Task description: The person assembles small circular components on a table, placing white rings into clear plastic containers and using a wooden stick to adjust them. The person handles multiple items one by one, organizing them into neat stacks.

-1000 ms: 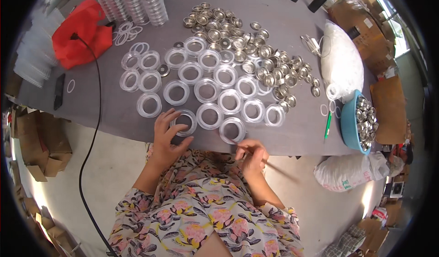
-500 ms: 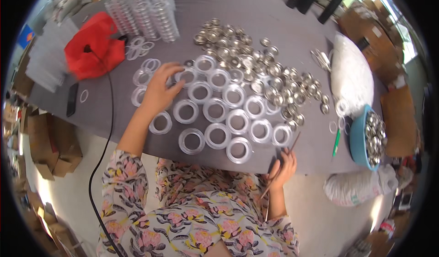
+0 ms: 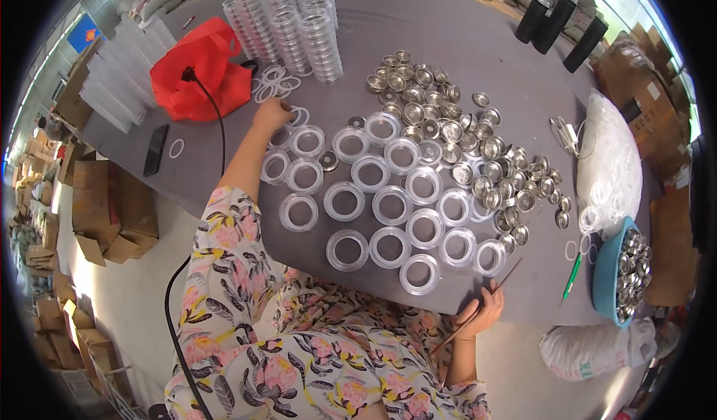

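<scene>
My left hand [image 3: 272, 114] reaches to the far left part of the rings, its fingers bent together beside several thin white rings [image 3: 275, 84]. Whatever is between those fingertips is too small to make out. A single thin ring [image 3: 299, 116] lies just right of the fingers. Thick clear plastic rings [image 3: 370, 173] are spread flat across the middle of the table. At the near edge my right hand [image 3: 483, 312] is closed around a thin brown stick [image 3: 511, 271], which slants up to the right. Shiny round metal caps [image 3: 450, 131] are heaped beyond the clear rings.
Stacked clear plastic pieces [image 3: 284, 35] stand at the far left beside a red bag [image 3: 205, 69] with a black cable [image 3: 222, 132]. A phone [image 3: 155, 150] lies left. On the right are a white plastic bag [image 3: 609, 159], a green pen [image 3: 572, 277] and a blue basin [image 3: 603, 285] of metal caps.
My left hand has gone from the clear rings leftward and away to the thin white rings. The view has shifted, while my right hand still holds the stick.
</scene>
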Tool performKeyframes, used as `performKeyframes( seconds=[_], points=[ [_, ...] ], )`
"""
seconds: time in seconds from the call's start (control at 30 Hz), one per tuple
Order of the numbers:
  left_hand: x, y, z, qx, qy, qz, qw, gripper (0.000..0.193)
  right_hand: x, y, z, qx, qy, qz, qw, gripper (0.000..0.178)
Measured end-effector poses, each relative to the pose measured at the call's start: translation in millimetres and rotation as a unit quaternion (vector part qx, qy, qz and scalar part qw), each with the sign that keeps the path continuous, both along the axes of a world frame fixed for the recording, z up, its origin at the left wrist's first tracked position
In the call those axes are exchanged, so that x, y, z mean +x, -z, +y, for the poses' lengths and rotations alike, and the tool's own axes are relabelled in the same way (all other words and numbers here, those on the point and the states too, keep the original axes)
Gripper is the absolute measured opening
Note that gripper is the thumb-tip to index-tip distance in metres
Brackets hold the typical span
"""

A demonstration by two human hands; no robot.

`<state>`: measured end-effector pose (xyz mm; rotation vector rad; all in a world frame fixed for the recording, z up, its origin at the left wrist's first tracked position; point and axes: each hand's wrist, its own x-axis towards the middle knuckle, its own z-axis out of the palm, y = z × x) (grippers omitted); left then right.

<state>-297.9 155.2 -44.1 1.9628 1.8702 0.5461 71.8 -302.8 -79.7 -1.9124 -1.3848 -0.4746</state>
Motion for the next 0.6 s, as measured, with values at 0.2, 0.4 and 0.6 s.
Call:
performKeyframes(
  seconds=[0.2,0.4,0.6],
  points=[
    [11,-14,-16,0.110,-0.009,-0.254,0.961,0.017,0,-3,1,0.004,-0.015,0.006,1.000,0.025],
    [53,-69,-174,0.259,0.180,-0.220,0.923,0.012,-1,-2,3,0.004,-0.009,0.011,1.000,0.027],
    [49,-36,-284,0.335,0.383,-0.008,0.861,0.024,-6,-9,5,0.071,-0.033,0.101,0.992,0.032]
  ],
)
